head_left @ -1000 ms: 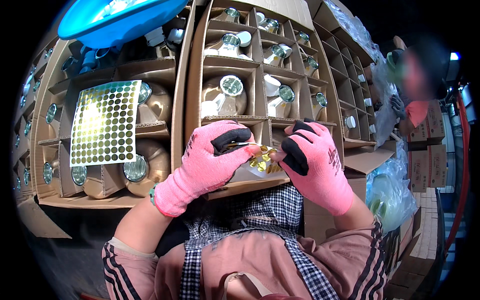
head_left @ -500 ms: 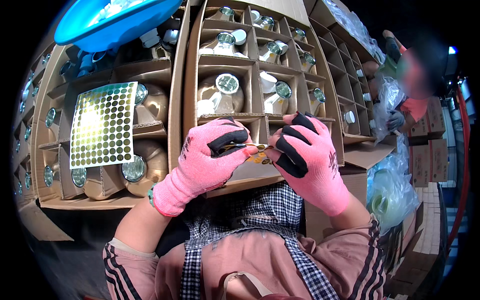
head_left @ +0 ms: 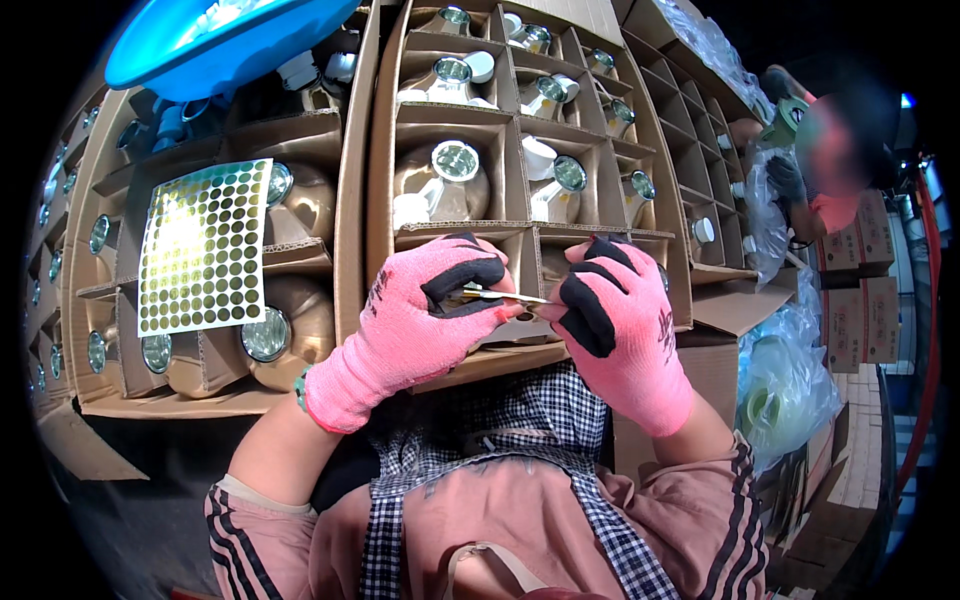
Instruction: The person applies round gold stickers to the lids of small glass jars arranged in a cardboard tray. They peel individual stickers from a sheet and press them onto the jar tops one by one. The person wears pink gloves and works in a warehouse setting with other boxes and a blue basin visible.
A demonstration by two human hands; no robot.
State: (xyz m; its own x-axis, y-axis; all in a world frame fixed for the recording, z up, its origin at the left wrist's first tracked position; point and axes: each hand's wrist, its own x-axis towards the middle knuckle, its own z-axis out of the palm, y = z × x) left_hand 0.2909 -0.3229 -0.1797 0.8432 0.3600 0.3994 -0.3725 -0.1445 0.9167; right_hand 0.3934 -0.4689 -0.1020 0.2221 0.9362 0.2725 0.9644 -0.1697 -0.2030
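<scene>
Carefully, it seems, the person's two hands meet above the near edge of a divided cardboard box [head_left: 500, 364], both gloved in pink with black patches. The left hand [head_left: 435, 285] pinches a thin sheet [head_left: 500, 294] between thumb and bent fingers, while the right hand [head_left: 615, 315] grasps the right end of it. Seen nearly edge-on, the sheet looks pale with a touch of gold, and its faces are mostly hidden. Just beyond the hands, the box's compartments hold gold, round-bodied bottles [head_left: 475, 195] with shiny silvery mouths, several with white plastic pieces [head_left: 538, 156] beside them. To the left stands another divided box [head_left: 200, 403] with larger-looking gold bottles [head_left: 305, 330]; across its dividers lies a white sticker sheet [head_left: 205, 245] covered in rows of round gold dots, glaring brightly on its left side. Farther left, a bright blue basin [head_left: 200, 75] holds white items, with light blue plastic parts [head_left: 170, 122] beneath it. To the right, a third divided box [head_left: 680, 95] contains white caps [head_left: 703, 231], and a clear plastic bag [head_left: 790, 390] sits nearer. On the far right, a co-worker's gloved hand [head_left: 787, 178] is beside more clear plastic, near stacked cartons [head_left: 860, 320].
</scene>
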